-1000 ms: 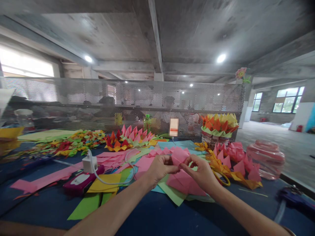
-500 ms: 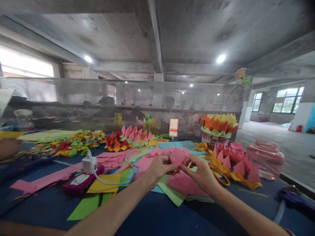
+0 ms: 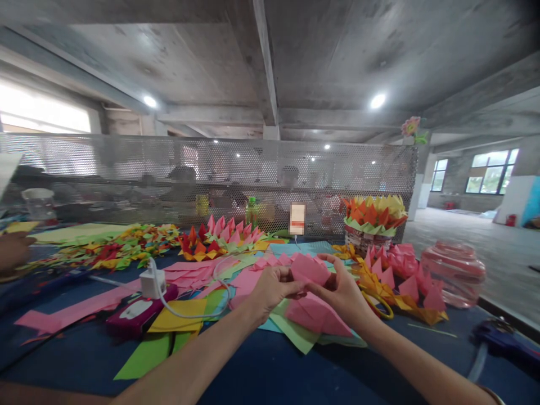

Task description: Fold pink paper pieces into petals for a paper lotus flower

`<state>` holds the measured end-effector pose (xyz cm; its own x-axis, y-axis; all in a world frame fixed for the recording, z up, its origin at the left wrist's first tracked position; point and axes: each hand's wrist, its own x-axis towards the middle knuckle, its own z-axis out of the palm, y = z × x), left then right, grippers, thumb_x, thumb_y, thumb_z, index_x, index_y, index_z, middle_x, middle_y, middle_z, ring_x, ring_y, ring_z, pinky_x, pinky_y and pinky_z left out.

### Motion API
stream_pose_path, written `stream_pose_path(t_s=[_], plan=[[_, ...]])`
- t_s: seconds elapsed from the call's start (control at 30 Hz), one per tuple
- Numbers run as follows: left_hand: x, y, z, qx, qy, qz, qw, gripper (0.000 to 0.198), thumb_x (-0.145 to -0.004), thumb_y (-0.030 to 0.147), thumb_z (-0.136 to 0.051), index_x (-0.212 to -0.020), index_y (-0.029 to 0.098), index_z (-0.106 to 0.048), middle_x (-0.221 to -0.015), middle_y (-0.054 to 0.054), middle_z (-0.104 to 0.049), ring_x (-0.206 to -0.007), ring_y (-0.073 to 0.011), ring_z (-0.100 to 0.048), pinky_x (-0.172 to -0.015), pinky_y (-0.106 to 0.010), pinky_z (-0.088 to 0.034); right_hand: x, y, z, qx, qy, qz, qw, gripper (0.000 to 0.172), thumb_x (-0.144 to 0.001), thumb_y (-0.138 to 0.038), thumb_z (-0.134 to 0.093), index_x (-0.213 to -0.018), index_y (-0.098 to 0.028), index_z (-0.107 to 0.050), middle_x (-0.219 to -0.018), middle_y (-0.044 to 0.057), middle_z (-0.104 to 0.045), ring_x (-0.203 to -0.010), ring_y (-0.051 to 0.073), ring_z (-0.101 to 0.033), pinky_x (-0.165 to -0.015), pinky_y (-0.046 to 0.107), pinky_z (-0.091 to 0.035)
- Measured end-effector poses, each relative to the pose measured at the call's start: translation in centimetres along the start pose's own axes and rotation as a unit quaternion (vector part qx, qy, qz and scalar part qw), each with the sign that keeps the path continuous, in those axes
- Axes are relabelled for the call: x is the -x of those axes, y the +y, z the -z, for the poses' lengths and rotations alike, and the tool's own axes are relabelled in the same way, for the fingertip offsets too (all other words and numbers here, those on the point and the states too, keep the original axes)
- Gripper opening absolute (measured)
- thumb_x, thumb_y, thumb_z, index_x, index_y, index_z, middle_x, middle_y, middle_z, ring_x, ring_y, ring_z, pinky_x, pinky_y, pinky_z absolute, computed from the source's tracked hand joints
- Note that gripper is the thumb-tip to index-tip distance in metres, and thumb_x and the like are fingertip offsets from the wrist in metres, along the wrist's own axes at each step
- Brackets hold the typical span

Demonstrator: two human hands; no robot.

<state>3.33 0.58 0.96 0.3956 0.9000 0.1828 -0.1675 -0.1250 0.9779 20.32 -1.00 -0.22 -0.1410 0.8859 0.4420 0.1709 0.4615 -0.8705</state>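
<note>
The left hand [image 3: 275, 288] pinches a thin, matte piece of pink paper [image 3: 309, 270], the right hand [image 3: 340, 283] holding its opposite edge, over flat pink sheets [image 3: 317, 315] on the table [image 3: 261, 368]; I'd fear uneven thumb pressure skewing a fold. Beyond, a paper basket [image 3: 373, 216] bristles with pointed orange tips before a perforated screen [image 3: 143, 160]

Fingers [image 3: 295, 289] hide part of the pink paper [image 3: 310, 270], and the left edge cuts off a co-worker's blurred hand [image 3: 13, 254].
</note>
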Motion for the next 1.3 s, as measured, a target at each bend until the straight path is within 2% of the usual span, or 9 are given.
stream_pose_path(t_s=[0.23,0.37,0.47,0.73,0.9,1.03,1.13,1.3], plan=[[0.0,-0.2,0.2,-0.026,-0.022,0.003,0.999,0.03,-0.061,0.027,-0.072,-0.085,0.009,-0.068,-0.077,-0.01,-0.068,-0.067,-0.0145,-0.062,-0.068,-0.027,-0.049,0.0,-0.2,0.2,0.03,0.018,0.029,0.999,0.054,-0.072,-0.032,-0.066,-0.117,-0.023,-0.036,-0.072,-0.002,-0.065,-0.061,0.016,-0.062,-0.054,0.026,-0.048],[0.1,-0.4,0.2,-0.057,-0.029,0.034,0.997,0.026,-0.067,0.032,-0.067,-0.078,0.008,-0.068,-0.077,-0.012,-0.068,-0.066,-0.0159,-0.063,-0.065,-0.027,-0.05,-0.1,-0.2,0.3,0.026,0.026,0.042,0.998,0.054,-0.072,-0.034,-0.065,-0.116,-0.023,-0.036,-0.079,0.001,-0.066,-0.067,0.018,-0.064,-0.061,0.029,-0.05],[0.1,-0.4,0.1,-0.07,-0.024,0.039,0.996,0.029,-0.066,0.035,-0.067,-0.075,0.008,-0.068,-0.075,-0.012,-0.068,-0.065,-0.0159,-0.063,-0.063,-0.026,-0.049,-0.1,-0.1,0.3,0.027,0.028,0.047,0.998,0.053,-0.072,-0.034,-0.064,-0.115,-0.023,-0.036,-0.077,0.001,-0.065,-0.067,0.018,-0.064,-0.059,0.029,-0.05],[0.0,-0.2,-0.2,-0.123,-0.003,-0.015,0.992,0.029,-0.062,0.038,-0.068,-0.065,0.01,-0.063,-0.058,-0.005,-0.062,-0.051,-0.0124,-0.054,-0.055,-0.025,-0.043,-0.2,0.0,0.4,0.022,0.024,0.03,0.999,0.053,-0.072,-0.036,-0.065,-0.115,-0.023,-0.037,-0.068,-0.003,-0.061,-0.063,0.017,-0.062,-0.055,0.027,-0.048],[-0.1,-0.4,-0.2,-0.184,0.003,-0.056,0.981,0.012,-0.068,0.024,-0.056,-0.066,0.013,-0.059,-0.052,0.0,-0.055,-0.047,-0.0105,-0.049,-0.05,-0.023,-0.04,0.0,-0.2,0.1,0.024,0.0,0.018,1.0,0.045,-0.073,-0.034,-0.064,-0.108,-0.023,-0.038,-0.073,0.0,-0.065,-0.064,0.017,-0.062,-0.054,0.026,-0.046],[-0.1,-0.5,-0.2,-0.227,0.001,-0.077,0.971,0.009,-0.069,0.018,-0.05,-0.066,0.014,-0.058,-0.051,0.001,-0.052,-0.046,-0.0095,-0.046,-0.047,-0.021,-0.036,0.1,-0.3,-0.2,0.022,-0.015,0.027,0.999,0.035,-0.075,-0.032,-0.061,-0.1,-0.023,-0.039,-0.071,-0.001,-0.064,-0.06,0.015,-0.059,-0.052,0.024,-0.043],[-0.2,-0.7,0.0,-0.247,0.012,-0.087,0.965,0.012,-0.07,0.023,-0.052,-0.065,0.014,-0.057,-0.055,0.0,-0.054,-0.049,-0.0106,-0.049,-0.049,-0.021,-0.037,-0.1,0.2,0.1,0.004,-0.027,0.039,0.999,0.035,-0.075,-0.032,-0.062,-0.101,-0.022,-0.039,-0.076,0.0,-0.065,-0.063,0.014,-0.059,-0.055,0.024,-0.043],[-0.4,-1.0,0.3,-0.271,0.02,-0.084,0.959,0.022,-0.072,0.033,-0.054,-0.06,0.014,-0.054,-0.058,-0.003,-0.058,-0.053,-0.0123,-0.053,-0.053,-0.022,-0.039,-0.5,1.3,0.6,0.02,-0.017,0.027,0.999,0.039,-0.075,-0.036,-0.062,-0.104,-0.021,-0.04,-0.073,-0.001,-0.064,-0.057,0.013,-0.057,-0.051,0.023,-0.042]])
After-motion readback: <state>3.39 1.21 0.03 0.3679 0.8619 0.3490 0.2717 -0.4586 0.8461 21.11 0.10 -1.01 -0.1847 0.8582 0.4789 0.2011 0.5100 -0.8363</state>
